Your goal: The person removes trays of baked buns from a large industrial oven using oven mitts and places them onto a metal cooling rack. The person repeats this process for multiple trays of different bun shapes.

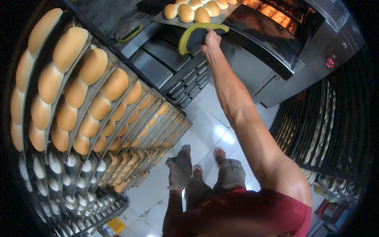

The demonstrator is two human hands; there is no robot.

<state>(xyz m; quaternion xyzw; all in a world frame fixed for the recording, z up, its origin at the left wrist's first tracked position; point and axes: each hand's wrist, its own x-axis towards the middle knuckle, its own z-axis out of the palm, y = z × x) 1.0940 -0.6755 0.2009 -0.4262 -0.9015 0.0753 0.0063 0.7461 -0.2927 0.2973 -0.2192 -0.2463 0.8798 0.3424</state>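
My right hand (211,41) reaches out at arm's length, gripping a dark oven pad with yellow trim (187,38). The pad lies against the near edge of a metal baking tray (174,21), and the fingers behind it are hidden. Rows of golden buns (186,13) sit on that tray, by the mouth of a lit oven (275,13). Down at my left side, a worn grey mitt or cloth (180,167) covers my left hand (179,174); its fingers do not show.
To the left stands a tall rack (136,81) of trays with baked buns (114,84) and pale dough pieces (54,163). Another loaded rack (318,127) is at right. The oven door (260,38) projects ahead. A second yellow-edged pad (130,32) lies on a metal surface.
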